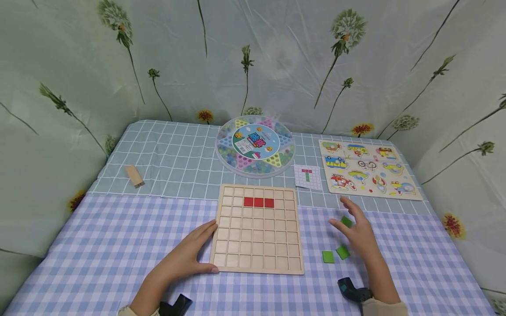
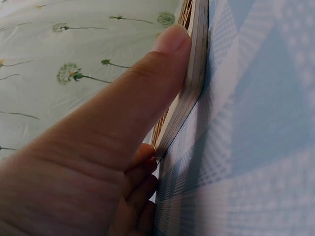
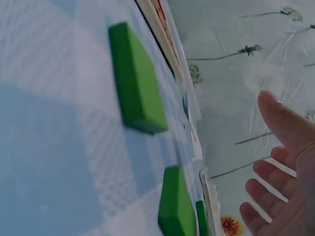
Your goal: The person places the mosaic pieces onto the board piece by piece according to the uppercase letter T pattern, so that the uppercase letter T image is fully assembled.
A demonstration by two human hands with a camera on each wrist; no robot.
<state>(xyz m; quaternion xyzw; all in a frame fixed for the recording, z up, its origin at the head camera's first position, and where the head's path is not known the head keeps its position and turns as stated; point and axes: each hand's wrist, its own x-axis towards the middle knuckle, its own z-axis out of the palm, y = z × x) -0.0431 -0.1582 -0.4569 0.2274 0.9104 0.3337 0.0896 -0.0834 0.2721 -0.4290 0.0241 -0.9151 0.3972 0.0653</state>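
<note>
A square wooden grid board [image 1: 257,237] lies in front of me, with three red square tiles [image 1: 258,202] side by side in its second row from the far edge. My left hand [image 1: 189,250] rests at the board's left edge, fingers along the side and thumb [image 2: 172,42] at the near corner. My right hand [image 1: 359,230] hovers to the right of the board with thumb and fingers spread, holding nothing. Close to it lie three green square tiles: one [image 1: 346,221] by the fingers, another [image 1: 342,252] below the palm, and a third [image 1: 328,256] nearer the board.
Behind the board sits a round Chinese checkers box [image 1: 254,146]. A pattern card [image 1: 308,177] with a red and green T shape lies beyond the board's far right corner. Further right is a vehicle puzzle board [image 1: 369,169]. A small wooden block [image 1: 135,176] lies at the far left.
</note>
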